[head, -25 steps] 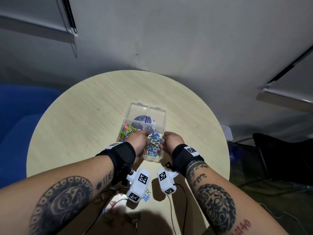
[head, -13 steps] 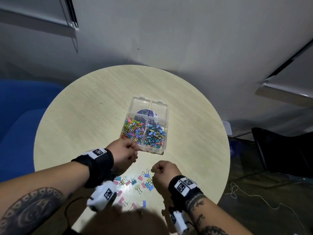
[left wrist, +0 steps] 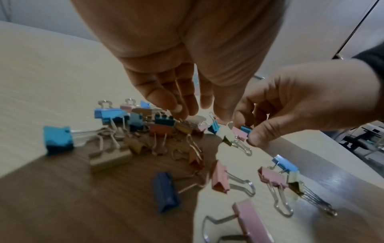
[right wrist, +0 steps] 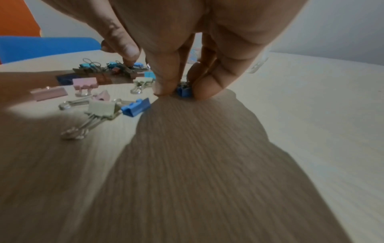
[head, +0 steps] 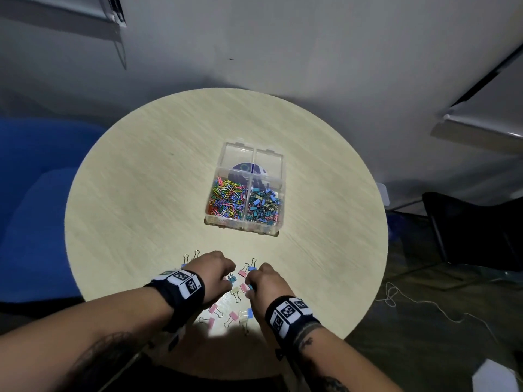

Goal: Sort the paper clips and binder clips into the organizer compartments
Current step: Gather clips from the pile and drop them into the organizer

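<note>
Pink, blue, cream binder clips (head: 233, 316); beige table (head: 147, 193)

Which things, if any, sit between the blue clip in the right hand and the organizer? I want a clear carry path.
Nothing visible does. The right hand pinches the blue binder clip near the table's front edge. Only bare tabletop shows between it and the organizer, whose lids are open. The loose binder clips lie beside and behind the hand.

Both hands, left hand (head: 215, 274) and right hand (head: 264, 284), reach among binder clips (head: 235, 292) near the table (head: 141, 193) edge; the organizer (head: 246, 193) sits farther.
</note>
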